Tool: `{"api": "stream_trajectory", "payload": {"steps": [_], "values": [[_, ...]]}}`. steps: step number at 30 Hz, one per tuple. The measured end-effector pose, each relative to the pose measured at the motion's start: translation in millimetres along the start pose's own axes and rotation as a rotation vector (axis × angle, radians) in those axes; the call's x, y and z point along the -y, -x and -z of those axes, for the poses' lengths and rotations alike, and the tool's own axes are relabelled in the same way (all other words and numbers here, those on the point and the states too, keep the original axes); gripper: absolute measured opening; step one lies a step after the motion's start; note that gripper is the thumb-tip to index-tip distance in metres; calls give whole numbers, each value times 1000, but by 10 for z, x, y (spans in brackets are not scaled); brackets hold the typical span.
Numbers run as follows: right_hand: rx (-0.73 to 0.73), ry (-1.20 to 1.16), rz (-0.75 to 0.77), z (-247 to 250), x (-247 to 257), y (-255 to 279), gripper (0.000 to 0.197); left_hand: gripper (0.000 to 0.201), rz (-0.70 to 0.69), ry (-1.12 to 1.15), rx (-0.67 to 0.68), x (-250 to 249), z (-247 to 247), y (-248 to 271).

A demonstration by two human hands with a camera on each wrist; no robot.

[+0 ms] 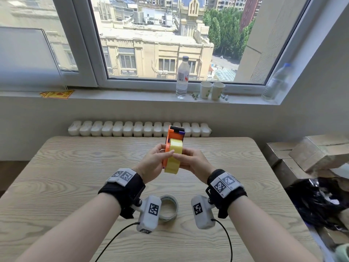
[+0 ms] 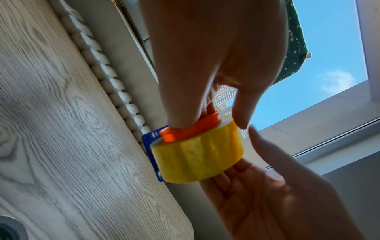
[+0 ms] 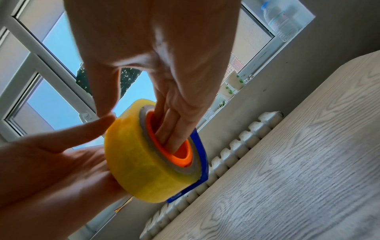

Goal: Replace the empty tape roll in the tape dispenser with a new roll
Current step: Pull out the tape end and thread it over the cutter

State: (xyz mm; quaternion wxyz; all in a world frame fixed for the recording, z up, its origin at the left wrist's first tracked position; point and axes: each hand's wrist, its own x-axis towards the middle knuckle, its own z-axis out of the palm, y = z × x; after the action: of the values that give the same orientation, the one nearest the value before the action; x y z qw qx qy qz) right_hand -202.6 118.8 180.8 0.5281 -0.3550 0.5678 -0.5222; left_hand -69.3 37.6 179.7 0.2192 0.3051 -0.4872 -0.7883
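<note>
An orange tape dispenser with a black cutter end is held upright above the wooden table. A full yellow tape roll sits on its orange hub, against a blue side plate. My left hand grips the dispenser from the left, thumb on the roll's rim. My right hand pinches the roll: its fingers reach into the hub and the thumb lies on the outer face. An empty grey tape core lies flat on the table below my wrists.
A white radiator runs behind the table's far edge. On the windowsill stand a water bottle, two paper cups and another bottle. Cardboard boxes and a black bag crowd the right side.
</note>
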Motion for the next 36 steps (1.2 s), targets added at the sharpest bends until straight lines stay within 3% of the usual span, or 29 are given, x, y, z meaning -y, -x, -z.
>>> {"api": "stream_trajectory", "payload": {"steps": [4,8,13,17,21,24,29,36], "values": [[2,49,8,17,-8,16,35,12,-6,-19,-22,5,-33,11],[-11,53,-13,11,1,36,34,23,4,19,-13,32,-40,19],[-74,69,-25,35,-7,29,47,45,30,57,72,32,-59,61],[-76,47,-39,91,-9,52,56,32,32,36,78,49,-109,51],[17,21,-36,180,-21,117,36,23,36,64,66,61,-139,7],[8,92,-19,212,-24,127,30,17,41,45,36,69,-183,-24],[-16,82,-27,220,-18,123,32,22,54,52,55,66,-180,-52],[-43,6,-45,190,-42,58,34,45,65,67,158,56,-93,-22]]}}
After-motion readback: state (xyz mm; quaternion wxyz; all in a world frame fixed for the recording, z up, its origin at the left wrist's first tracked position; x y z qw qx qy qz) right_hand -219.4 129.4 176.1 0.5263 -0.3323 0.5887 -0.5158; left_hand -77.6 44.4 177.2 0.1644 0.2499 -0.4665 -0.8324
